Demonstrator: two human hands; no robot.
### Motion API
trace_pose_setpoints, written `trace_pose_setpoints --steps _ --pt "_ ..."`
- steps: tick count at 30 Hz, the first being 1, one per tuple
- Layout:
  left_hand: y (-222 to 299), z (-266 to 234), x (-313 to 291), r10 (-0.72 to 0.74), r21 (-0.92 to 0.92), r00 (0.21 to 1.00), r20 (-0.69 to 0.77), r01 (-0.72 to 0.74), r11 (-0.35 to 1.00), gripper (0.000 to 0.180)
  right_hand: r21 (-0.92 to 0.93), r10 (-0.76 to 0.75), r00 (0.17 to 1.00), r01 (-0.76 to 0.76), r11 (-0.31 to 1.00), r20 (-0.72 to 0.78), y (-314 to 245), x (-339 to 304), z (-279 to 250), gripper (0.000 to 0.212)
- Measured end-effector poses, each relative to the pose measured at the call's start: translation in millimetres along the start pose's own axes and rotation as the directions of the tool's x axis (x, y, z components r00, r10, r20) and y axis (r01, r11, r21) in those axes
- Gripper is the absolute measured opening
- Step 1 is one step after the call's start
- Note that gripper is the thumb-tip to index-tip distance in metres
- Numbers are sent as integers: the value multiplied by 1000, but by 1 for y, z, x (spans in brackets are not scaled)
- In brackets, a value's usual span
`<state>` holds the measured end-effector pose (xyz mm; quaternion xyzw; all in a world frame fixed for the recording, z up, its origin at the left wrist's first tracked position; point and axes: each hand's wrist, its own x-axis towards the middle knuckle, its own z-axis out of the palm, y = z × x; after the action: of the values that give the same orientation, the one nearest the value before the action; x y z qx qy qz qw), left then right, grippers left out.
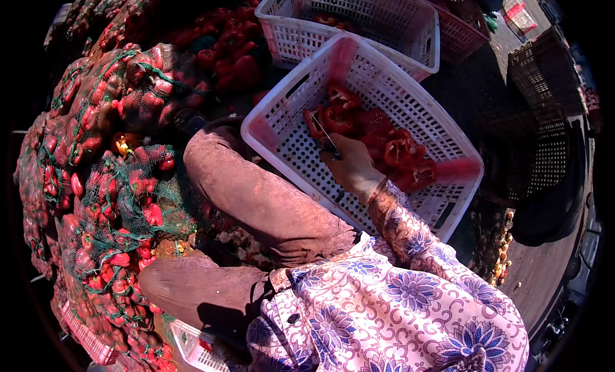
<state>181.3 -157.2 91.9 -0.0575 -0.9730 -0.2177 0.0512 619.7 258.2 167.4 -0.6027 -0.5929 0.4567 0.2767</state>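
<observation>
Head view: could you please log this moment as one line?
right hand: holds knife over white basket | cut red peppers inside | left hand: not visible

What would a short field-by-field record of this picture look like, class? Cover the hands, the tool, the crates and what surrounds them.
Right hand: right hand inside the near white crate, gripping a small knife
Left hand: not in view
Crate contents: cut red pepper pieces
Second crate: another white crate behind, a few peppers inside
Left side: green mesh sacks packed with red peppers
Clothing: floral sleeve, brown trousers
</observation>
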Motion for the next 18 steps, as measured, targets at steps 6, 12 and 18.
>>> trace_pose_setpoints --steps 6,12,18 --pt "-32 -23 -6 -46 -5 999 -21 46 999 31 -80 -100 995 101 992 18 11 5 20 25" --pt "-70 -47 -10 -87 -59 996 -34 85 995 30 352 45 995 -75 933 93 -35 11 23 15" --pt "-90 -55 -27 -138 -128 989 -52 131 983 28 416 -260 955 181 891 142 -138 -4 63 20"
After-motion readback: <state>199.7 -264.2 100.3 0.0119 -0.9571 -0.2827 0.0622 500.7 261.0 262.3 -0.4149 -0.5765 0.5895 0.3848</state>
